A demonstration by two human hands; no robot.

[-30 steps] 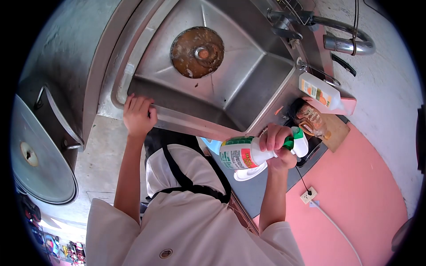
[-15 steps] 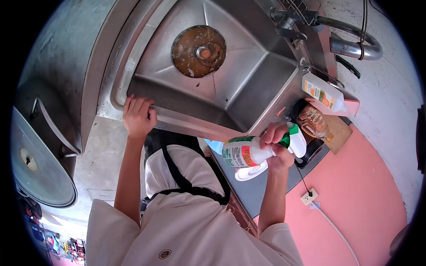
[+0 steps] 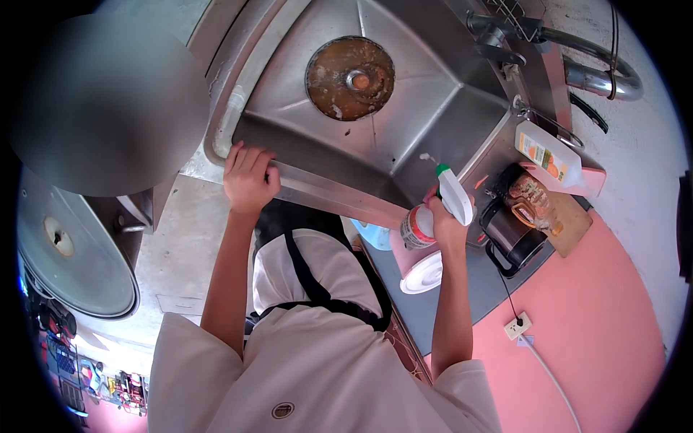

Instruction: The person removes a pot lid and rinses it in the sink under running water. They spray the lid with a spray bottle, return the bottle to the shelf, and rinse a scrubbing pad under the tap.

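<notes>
My right hand (image 3: 449, 220) is wrapped round the neck of a spray bottle (image 3: 456, 195) with a white-and-green trigger head. The nozzle points into the stainless steel sink (image 3: 411, 61), and a small white burst of spray shows in front of it. Part of the bottle's body is hidden by my hand. At the front left corner of the basin, my left hand (image 3: 249, 179) has its fingers hooked over the sink rim. A round brown drain cover (image 3: 350, 78) with bits of residue sits in the sink floor.
To the right are a faucet (image 3: 603, 78), a white bottle (image 3: 545, 153) with an orange label, a brown jug (image 3: 530, 198), a black kettle (image 3: 511, 234) and a socket (image 3: 517, 326). A large metal lid (image 3: 79, 252) stands left. A blurred patch covers the upper left.
The spray bottle has turned and moved up toward the basin, and spray now leaves its nozzle. The view has shifted left, bringing the kettle into sight. My left hand stays on the rim.
</notes>
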